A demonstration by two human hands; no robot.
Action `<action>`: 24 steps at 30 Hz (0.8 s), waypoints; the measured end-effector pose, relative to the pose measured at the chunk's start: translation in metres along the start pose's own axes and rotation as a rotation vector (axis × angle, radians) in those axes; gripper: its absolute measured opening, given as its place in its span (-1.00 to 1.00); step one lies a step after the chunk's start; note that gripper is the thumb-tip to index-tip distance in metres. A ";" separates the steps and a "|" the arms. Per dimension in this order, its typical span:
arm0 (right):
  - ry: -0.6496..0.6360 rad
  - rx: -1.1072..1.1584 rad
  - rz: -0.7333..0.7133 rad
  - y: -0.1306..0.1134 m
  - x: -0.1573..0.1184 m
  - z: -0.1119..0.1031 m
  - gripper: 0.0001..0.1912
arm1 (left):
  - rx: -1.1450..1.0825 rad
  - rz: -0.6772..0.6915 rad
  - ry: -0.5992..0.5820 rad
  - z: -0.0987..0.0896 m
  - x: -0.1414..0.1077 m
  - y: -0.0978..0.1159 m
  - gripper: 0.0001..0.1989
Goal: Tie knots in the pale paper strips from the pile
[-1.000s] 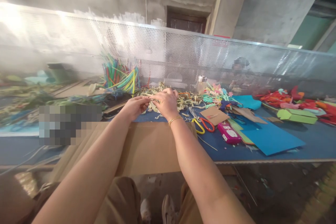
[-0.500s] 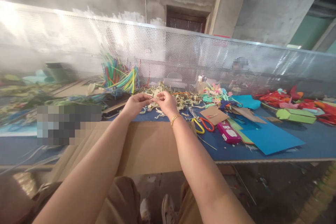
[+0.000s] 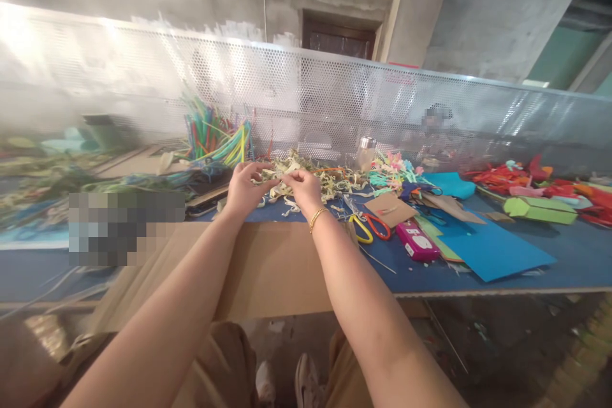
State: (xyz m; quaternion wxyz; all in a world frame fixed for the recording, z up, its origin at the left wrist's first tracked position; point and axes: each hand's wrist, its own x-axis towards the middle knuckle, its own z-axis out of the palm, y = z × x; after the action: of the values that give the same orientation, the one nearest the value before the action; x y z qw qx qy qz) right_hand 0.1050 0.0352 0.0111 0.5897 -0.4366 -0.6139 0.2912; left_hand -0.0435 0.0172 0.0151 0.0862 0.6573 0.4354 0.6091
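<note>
My left hand (image 3: pixel 245 190) is raised at the near edge of a pile of pale yellow-green strips (image 3: pixel 335 182). Its thumb and fingers are apart, and nothing shows between them. Just to the right, my right hand (image 3: pixel 305 190) has its thumb and fingertips pinched together. Whatever is in that pinch is too small to make out against the pale strips behind it. A gold bracelet (image 3: pixel 317 219) circles my right wrist. Below both forearms, a sheet of brown cardboard (image 3: pixel 280 268) lies over the table's front edge.
Yellow-handled and red-handled scissors (image 3: pixel 368 228), a purple box (image 3: pixel 415 241) and blue card sheets (image 3: pixel 492 248) lie to the right. Colourful pipe cleaners (image 3: pixel 215 137) stand at the back left. A lidded bottle (image 3: pixel 366 153) stands before the perforated metal screen (image 3: pixel 329 95).
My left hand has moved slightly up and left, away from my right, and its fingers have spread. The right hand has stayed pinched in nearly the same place.
</note>
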 end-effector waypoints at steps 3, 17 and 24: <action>0.008 0.223 0.013 0.004 0.001 0.006 -0.74 | -0.057 -0.039 -0.054 0.004 -0.001 -0.001 -0.60; -0.027 0.460 0.076 -0.003 -0.004 0.011 -0.79 | -0.404 -0.255 -0.069 0.010 -0.005 0.015 -0.45; -0.074 0.279 0.111 0.001 -0.003 0.012 -0.74 | -0.368 -0.267 0.004 0.008 -0.004 0.010 -0.48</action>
State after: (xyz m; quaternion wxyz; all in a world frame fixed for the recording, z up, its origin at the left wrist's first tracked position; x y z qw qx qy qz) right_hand 0.0929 0.0355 0.0072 0.6044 -0.3728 -0.5637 0.4218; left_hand -0.0311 0.0119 0.0169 0.2835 0.5656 0.4005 0.6628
